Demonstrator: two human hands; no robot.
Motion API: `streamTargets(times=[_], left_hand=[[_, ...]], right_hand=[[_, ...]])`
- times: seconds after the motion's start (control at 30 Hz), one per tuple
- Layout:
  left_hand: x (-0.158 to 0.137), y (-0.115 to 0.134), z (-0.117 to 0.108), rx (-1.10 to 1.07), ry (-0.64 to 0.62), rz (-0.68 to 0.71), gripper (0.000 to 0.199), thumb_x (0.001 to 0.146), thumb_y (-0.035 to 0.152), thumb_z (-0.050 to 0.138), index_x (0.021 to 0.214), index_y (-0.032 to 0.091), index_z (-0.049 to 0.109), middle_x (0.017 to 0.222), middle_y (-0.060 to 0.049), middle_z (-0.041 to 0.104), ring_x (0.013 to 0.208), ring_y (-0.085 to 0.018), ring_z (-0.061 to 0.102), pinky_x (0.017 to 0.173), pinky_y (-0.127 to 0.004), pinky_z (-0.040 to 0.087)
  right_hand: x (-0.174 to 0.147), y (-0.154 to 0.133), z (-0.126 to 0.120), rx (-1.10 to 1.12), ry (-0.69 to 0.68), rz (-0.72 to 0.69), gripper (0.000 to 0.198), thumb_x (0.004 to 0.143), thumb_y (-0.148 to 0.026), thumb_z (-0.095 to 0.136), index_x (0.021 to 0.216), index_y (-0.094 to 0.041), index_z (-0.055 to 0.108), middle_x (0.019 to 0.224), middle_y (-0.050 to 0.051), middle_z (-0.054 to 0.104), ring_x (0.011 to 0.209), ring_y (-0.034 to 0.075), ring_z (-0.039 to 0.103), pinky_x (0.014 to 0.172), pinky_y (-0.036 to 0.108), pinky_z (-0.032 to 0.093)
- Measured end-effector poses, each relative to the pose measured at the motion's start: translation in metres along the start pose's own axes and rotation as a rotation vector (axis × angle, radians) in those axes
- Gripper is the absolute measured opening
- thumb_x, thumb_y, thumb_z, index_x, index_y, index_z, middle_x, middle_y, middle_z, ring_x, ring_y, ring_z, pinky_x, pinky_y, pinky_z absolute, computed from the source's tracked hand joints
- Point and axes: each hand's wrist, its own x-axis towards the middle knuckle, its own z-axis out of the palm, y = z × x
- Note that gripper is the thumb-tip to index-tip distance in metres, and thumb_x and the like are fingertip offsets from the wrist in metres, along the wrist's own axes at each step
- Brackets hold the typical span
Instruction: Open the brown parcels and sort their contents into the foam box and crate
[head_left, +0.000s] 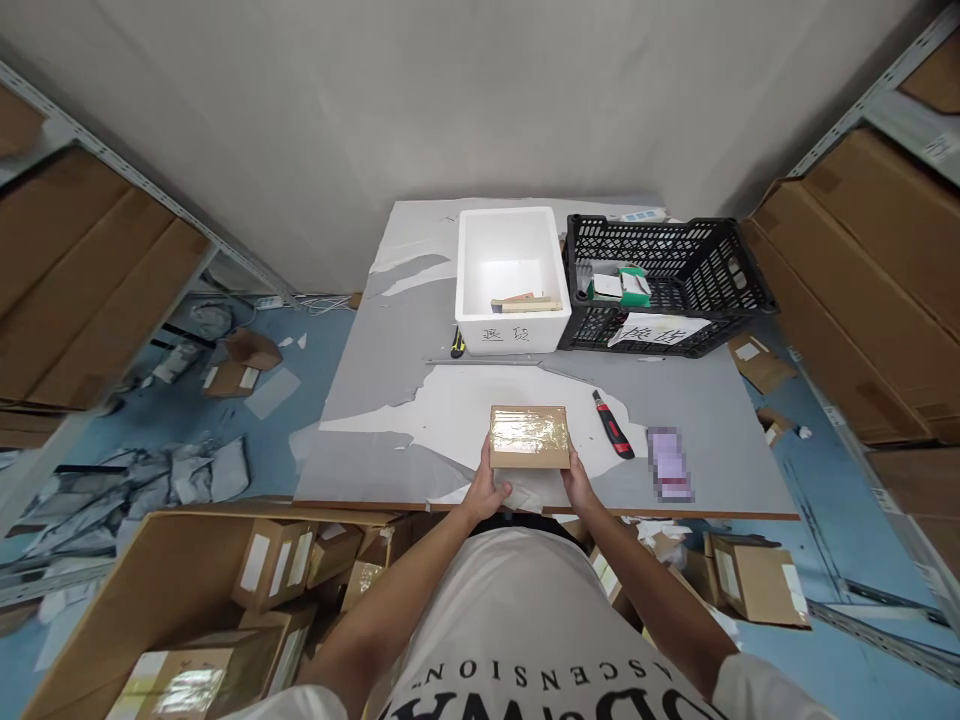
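A small cardboard box (pixel 529 437), its top covered with shiny clear tape, is held between both hands near the front edge of the table. My left hand (pixel 486 488) grips its left side, thumb toward me. On the opposite side, my right hand (pixel 577 482) presses against the box, with some fingers hidden behind it. To the right of the box lies a red and black utility knife (pixel 613 425) on the worn white patch of the tabletop. Farther right is a blurred purple object (pixel 670 464) whose kind I cannot make out.
At the back stand a white foam box (pixel 513 333) with flat pieces inside and a black plastic crate (pixel 667 335) holding green-and-white packages. A yellow and black cutter (pixel 457 343) lies by the foam box. A large carton (pixel 187 560) of parcels stands at the table's front left; shelves flank both sides.
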Motion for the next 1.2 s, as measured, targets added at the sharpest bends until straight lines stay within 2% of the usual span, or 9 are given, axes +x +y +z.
streamTargets(times=[0.1,0.3,0.47,0.53,0.6,0.67,0.73,0.9,1.2], left_hand=[[0.000,0.001,-0.004,0.045,-0.048,0.022,0.115,0.071,0.071,0.058,0.151,0.017,-0.003,0.157,-0.018,0.012,0.145,-0.032,0.010,0.119,-0.045,0.006],[0.002,-0.001,-0.009,0.039,-0.090,0.023,0.111,0.074,0.066,0.060,0.151,0.017,-0.001,0.159,-0.016,0.006,0.146,-0.032,0.003,0.119,-0.045,0.002],[-0.001,-0.014,-0.011,-0.092,-0.056,-0.051,0.098,0.078,0.071,0.049,0.152,0.022,0.006,0.160,-0.010,0.003,0.147,-0.027,0.005,0.120,-0.042,0.005],[-0.001,-0.022,-0.014,-0.155,0.021,-0.191,0.087,0.082,0.073,0.039,0.150,0.024,0.019,0.159,-0.007,0.012,0.147,-0.026,0.009,0.119,-0.044,0.008],[0.003,-0.029,-0.017,-0.246,0.126,-0.422,0.082,0.082,0.077,0.029,0.146,0.025,0.031,0.158,-0.006,0.020,0.146,-0.027,0.011,0.118,-0.048,0.012],[0.008,-0.035,-0.020,-0.354,0.193,-0.643,0.087,0.079,0.081,0.020,0.145,0.025,0.034,0.158,-0.007,0.019,0.146,-0.028,0.012,0.117,-0.049,0.016],[0.013,-0.041,-0.021,-0.431,0.208,-0.774,0.094,0.077,0.083,0.012,0.147,0.023,0.028,0.158,-0.009,0.014,0.146,-0.029,0.011,0.116,-0.048,0.018],[0.019,-0.054,-0.022,-0.471,0.200,-0.821,0.096,0.078,0.082,0.008,0.149,0.018,0.023,0.159,-0.011,0.009,0.146,-0.025,0.012,0.117,-0.045,0.013],[0.037,-0.048,-0.008,-0.476,0.217,-0.840,0.092,0.079,0.081,0.014,0.142,0.017,0.037,0.155,-0.013,0.026,0.144,-0.026,0.021,0.114,-0.043,0.026]], right_hand=[[0.000,0.007,-0.002,0.072,0.029,0.089,0.072,0.087,-0.070,0.024,0.147,-0.031,0.029,0.149,0.002,0.040,0.138,0.020,0.036,0.112,0.049,0.030],[-0.002,0.010,-0.010,0.082,0.038,0.140,0.070,0.086,-0.072,0.027,0.143,-0.032,0.037,0.146,0.003,0.044,0.138,0.021,0.037,0.111,0.052,0.029],[-0.004,-0.005,-0.017,0.024,0.092,0.157,0.074,0.087,-0.071,0.028,0.147,-0.030,0.029,0.155,0.005,0.028,0.141,0.024,0.029,0.111,0.055,0.027],[-0.007,-0.021,-0.018,-0.081,0.156,0.096,0.072,0.089,-0.068,0.028,0.149,-0.029,0.023,0.157,0.005,0.021,0.143,0.024,0.024,0.113,0.055,0.021],[-0.010,-0.041,-0.017,-0.264,0.183,-0.041,0.069,0.091,-0.062,0.032,0.150,-0.029,0.021,0.158,0.003,0.018,0.145,0.023,0.018,0.117,0.053,0.014],[-0.014,-0.061,-0.011,-0.482,0.123,-0.192,0.067,0.091,-0.057,0.039,0.150,-0.031,0.022,0.159,0.000,0.014,0.146,0.025,0.011,0.118,0.053,0.009],[-0.017,-0.076,-0.003,-0.664,0.004,-0.288,0.067,0.089,-0.055,0.045,0.149,-0.034,0.024,0.159,-0.003,0.010,0.146,0.029,0.007,0.117,0.056,0.009],[-0.019,-0.080,0.009,-0.857,-0.146,-0.317,0.069,0.090,-0.051,0.047,0.150,-0.034,0.019,0.158,0.000,0.013,0.146,0.032,0.009,0.114,0.062,0.012],[-0.023,-0.076,-0.028,-0.800,-0.165,-0.358,0.070,0.089,-0.053,0.047,0.150,-0.033,0.019,0.159,-0.002,0.012,0.146,0.031,0.004,0.116,0.057,0.016]])
